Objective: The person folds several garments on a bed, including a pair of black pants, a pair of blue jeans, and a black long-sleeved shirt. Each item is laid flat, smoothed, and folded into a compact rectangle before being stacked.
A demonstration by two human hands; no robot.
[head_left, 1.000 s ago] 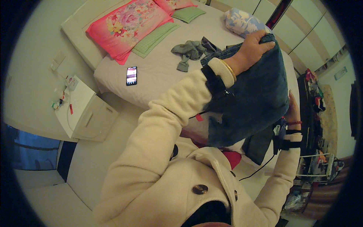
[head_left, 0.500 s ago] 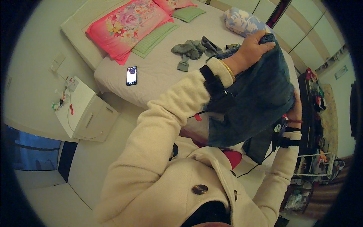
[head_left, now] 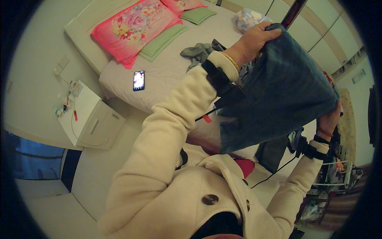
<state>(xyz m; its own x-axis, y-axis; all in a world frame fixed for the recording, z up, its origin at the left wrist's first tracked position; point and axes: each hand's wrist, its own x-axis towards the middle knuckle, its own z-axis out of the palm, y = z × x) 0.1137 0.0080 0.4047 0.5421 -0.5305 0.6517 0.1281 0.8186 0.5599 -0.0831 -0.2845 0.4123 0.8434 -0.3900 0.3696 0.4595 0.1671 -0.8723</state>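
Dark blue jeans [head_left: 278, 91] are stretched between my two raised hands above the bed. My left hand [head_left: 252, 42] is closed on the far upper corner of the denim, thumb on top. At the right corner my right hand [head_left: 331, 119] grips the same jeans, its fingers partly hidden behind the cloth. The fabric hangs toward me, with a lower edge near my coat front. A darker piece of cloth [head_left: 272, 154] shows below it; I cannot tell whether it belongs to the jeans. Behind my left wrist lies a crumpled grey garment [head_left: 195, 53] on the bed.
The bed [head_left: 119, 83] holds a lit phone [head_left: 139, 80], pink floral pillows [head_left: 135, 26], green cushions [head_left: 163, 42] and a blue-white bundle [head_left: 250, 19]. A white nightstand [head_left: 95, 123] stands at left. A white wire rack [head_left: 332, 184] is at right. A dark cable [head_left: 274, 173] hangs near my right forearm.
The jeans have been spread wider and pulled tauter. My right hand has moved right and my left hand slightly left and up.
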